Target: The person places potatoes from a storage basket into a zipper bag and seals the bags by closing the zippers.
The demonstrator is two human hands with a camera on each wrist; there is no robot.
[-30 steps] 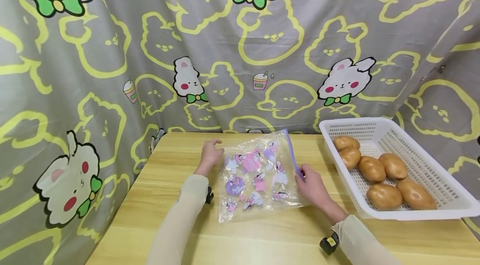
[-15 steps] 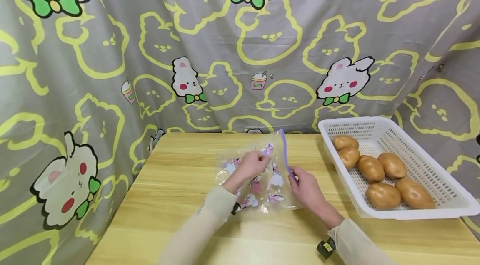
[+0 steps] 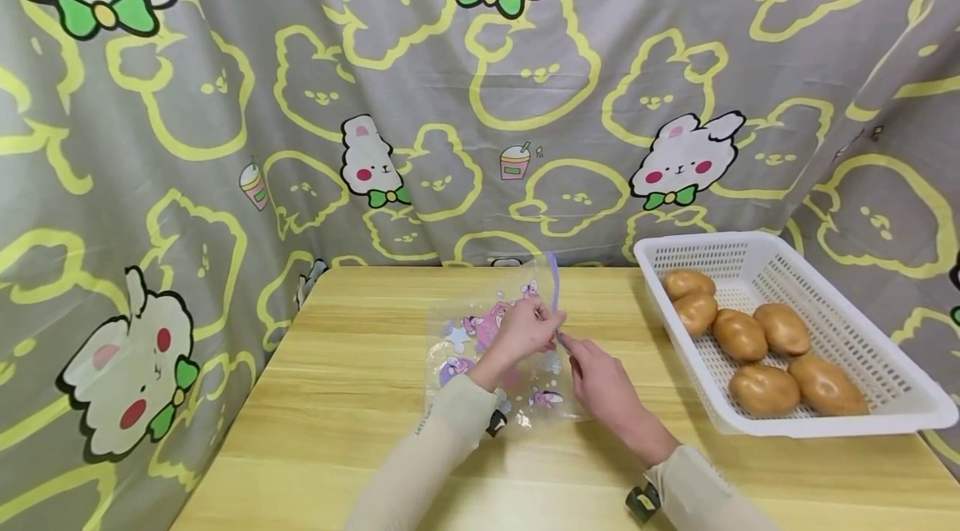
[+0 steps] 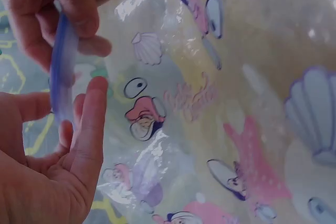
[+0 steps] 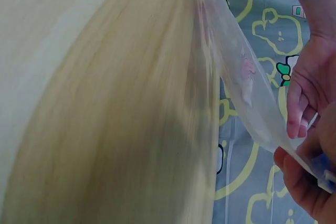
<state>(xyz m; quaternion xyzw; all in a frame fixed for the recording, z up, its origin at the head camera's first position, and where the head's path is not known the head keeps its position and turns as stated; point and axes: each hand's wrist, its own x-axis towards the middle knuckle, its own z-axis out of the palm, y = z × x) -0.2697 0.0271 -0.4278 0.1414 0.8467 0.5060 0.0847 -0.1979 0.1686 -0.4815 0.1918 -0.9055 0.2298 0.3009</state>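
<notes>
A clear zip bag (image 3: 452,368) printed with pink, purple and blue cartoon figures is raised over the wooden table, its purple zip strip (image 3: 555,277) along the right edge. My right hand (image 3: 607,385) pinches this strip near its middle. Just beside it, my left hand (image 3: 521,329) has thumb and fingers on either side of the strip. In the left wrist view the blue-looking zip strip (image 4: 62,72) runs between the two hands. The right wrist view has the bag (image 5: 244,82) edge-on, slanting down to the right fingers (image 5: 299,177).
On the right of the table (image 3: 300,414) stands a white perforated plastic basket (image 3: 693,381) holding several brown potatoes (image 3: 765,389). A grey curtain (image 3: 442,81) with cartoon rabbits and yellow outlines hangs behind the table and along both sides.
My left hand has left the bag's far left side and crossed right to the zip strip beside my right hand. The right hand and strip have shifted slightly left.
</notes>
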